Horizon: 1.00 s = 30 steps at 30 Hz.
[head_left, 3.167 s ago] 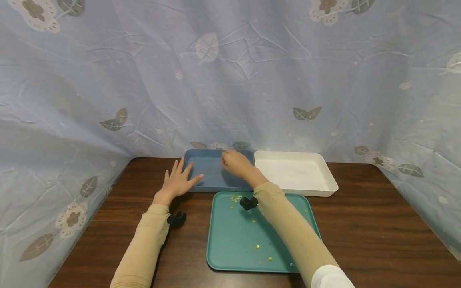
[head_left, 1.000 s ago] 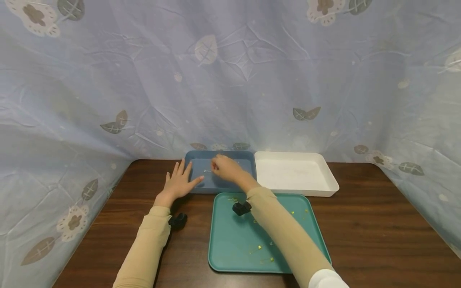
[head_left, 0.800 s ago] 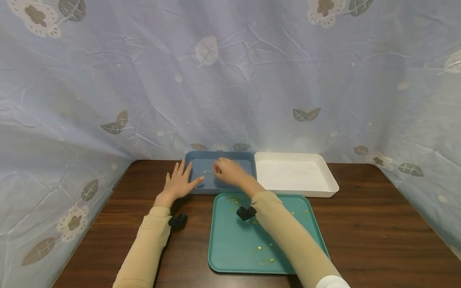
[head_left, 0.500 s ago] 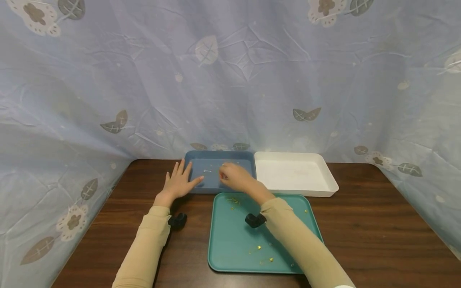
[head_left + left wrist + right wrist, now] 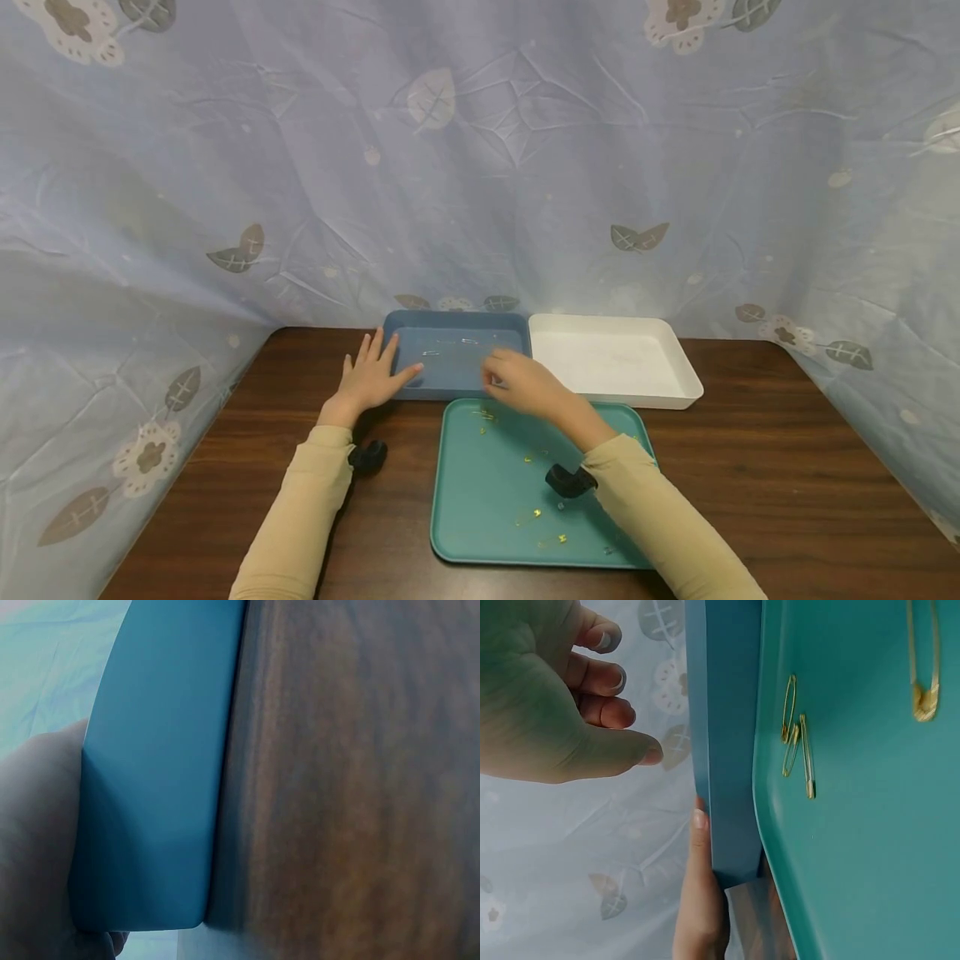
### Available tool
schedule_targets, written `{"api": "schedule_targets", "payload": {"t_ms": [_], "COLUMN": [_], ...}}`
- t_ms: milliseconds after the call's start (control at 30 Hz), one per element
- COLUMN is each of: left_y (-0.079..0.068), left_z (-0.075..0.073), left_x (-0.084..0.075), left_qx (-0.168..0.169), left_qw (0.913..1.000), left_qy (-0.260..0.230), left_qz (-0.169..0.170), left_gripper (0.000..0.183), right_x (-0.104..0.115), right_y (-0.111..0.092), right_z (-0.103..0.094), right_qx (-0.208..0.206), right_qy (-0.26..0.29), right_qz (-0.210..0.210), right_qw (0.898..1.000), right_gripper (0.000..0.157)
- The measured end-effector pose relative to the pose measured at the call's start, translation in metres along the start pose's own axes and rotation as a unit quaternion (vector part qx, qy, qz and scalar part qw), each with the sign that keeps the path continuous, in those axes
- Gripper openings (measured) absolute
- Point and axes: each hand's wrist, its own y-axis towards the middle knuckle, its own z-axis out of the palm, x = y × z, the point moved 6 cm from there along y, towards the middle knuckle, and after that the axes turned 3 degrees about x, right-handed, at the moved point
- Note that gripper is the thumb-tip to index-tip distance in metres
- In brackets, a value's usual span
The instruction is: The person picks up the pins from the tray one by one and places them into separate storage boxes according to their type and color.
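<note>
My left hand (image 5: pixel 370 379) rests with spread fingers on the left rim of a blue tray (image 5: pixel 442 393). In the left wrist view the hand (image 5: pixel 37 832) lies along that tray's outer wall (image 5: pixel 161 750). Silver safety pins lie in the blue tray, one safety pin (image 5: pixel 431 353) at left and another (image 5: pixel 469 341) further right. My right hand (image 5: pixel 525 383) hovers over the blue tray's front right corner. In the right wrist view its fingers (image 5: pixel 604 677) are loosely bent and nothing shows between them. Gold safety pins (image 5: pixel 810 787) lie in the green tray (image 5: pixel 472 508) beneath the right wrist.
A white tray (image 5: pixel 678 383) stands against the blue one's right side. More gold pins (image 5: pixel 537 513) and a few clear or silver bits (image 5: pixel 561 506) are scattered over the green tray. A floral cloth (image 5: pixel 480 167) hangs behind the brown wooden table (image 5: pixel 787 467).
My right hand has drawn back toward the right and nearer, from the blue tray's middle to its front right corner. The silver pin it covered now shows. My left hand has stayed put.
</note>
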Motion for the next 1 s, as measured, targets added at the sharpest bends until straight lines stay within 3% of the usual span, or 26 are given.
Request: {"api": "schedule_targets", "payload": {"t_ms": [233,533,1000], "left_y": [0.000,0.001,0.002], "left_z": [-0.001,0.001,0.001], "left_x": [0.000,0.000,0.001], "left_qx": [0.001,-0.003,-0.003], "left_qw": [1.0000,1.0000,1.0000], "left_qy": [-0.001,0.008,0.006], "left_qz": [0.002,0.002,0.002], "left_gripper": [0.094,0.094,0.094], "right_x": [0.001,-0.005,-0.015], "right_y": [-0.028,-0.062,-0.109], "right_z": [-0.008,-0.014,-0.014], "right_qx": [-0.030,-0.048,-0.017], "right_qy": [-0.012,-0.019,0.012], "right_qz": [-0.025,-0.021,0.020], "right_qw": [0.999,0.998,1.000], "right_gripper": [0.014,0.017,0.020]}}
